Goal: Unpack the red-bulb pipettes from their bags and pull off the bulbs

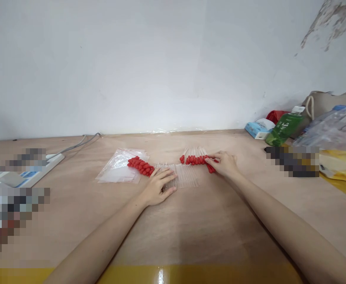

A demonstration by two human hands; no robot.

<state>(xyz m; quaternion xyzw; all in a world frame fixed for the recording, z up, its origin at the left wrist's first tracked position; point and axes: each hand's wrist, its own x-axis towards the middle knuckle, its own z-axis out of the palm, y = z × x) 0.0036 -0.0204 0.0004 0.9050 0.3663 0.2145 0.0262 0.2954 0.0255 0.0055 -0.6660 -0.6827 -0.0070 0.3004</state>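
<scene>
My left hand (160,185) lies with its fingers stretched out over a layer of thin clear stems (186,175). Left of it, beside the fingers, is a bunch of red bulb ends (141,165), like those of droppers. A second row of droppers with red bulbs (195,160) and pale stems pointing to the wall lies on the table further right. At the right end of that row, my right hand (223,163) has its thumb and fingers closed around a red bulb. Clear plastic bags (115,171) are stacked under and left of the first bunch.
A white power strip (47,165) with a grey cable lies at the left. To the right stand a green bottle (287,126), a blue tissue pack (258,129) and plastic bags (335,130). Yellow tape (137,274) runs along the near edge of the wooden table (167,232).
</scene>
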